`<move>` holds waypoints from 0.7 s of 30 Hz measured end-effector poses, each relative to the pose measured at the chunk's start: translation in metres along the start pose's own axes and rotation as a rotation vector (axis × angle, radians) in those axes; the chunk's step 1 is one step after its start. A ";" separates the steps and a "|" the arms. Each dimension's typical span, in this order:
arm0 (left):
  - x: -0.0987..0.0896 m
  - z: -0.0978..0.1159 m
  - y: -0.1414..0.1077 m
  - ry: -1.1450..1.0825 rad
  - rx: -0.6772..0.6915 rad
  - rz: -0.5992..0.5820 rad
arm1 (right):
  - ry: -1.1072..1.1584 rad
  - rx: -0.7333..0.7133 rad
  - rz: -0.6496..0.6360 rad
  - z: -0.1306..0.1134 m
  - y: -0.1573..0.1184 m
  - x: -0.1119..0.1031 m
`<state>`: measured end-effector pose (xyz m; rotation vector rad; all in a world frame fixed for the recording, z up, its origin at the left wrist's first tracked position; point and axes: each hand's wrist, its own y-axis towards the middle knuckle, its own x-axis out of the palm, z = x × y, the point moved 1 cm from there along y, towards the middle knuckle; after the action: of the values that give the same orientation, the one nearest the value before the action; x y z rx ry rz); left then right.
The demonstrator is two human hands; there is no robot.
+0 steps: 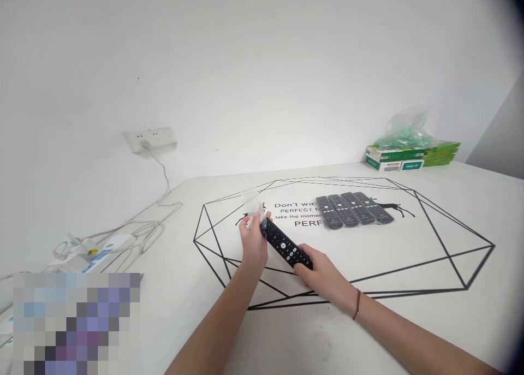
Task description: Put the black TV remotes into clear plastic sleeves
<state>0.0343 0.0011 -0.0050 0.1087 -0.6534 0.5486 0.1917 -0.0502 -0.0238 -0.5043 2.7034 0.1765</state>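
A black remote control (282, 244) with white and grey buttons lies slantwise between my hands, above the printed table mat. Its near end is gripped by my right hand (313, 266), thumb on the button side. At the far end, my left hand (254, 236) pinches crumpled clear plastic wrap (256, 210), which reaches the tip of the remote. How far the plastic still covers the remote is hard to make out. Beyond my right hand, several black remotes in clear sleeves (352, 210) lie side by side on the mat.
Green and white boxes (395, 159) stand at the back right, with a clear plastic bag (409, 129) on top. A wall socket (151, 140) feeds cables down to a power strip (102, 252) at the left. A pixelated patch hides the lower left corner.
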 end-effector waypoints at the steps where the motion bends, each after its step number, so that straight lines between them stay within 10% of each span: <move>1: -0.001 0.001 0.000 -0.022 0.005 0.014 | -0.015 -0.016 -0.007 0.000 0.000 0.000; 21: 0.009 -0.022 -0.041 0.185 -0.033 -0.336 | 0.158 0.001 0.018 0.000 0.006 -0.007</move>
<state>0.0736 -0.0242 -0.0139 0.1320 -0.4512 0.2199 0.1951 -0.0425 -0.0209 -0.5141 2.8621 0.1464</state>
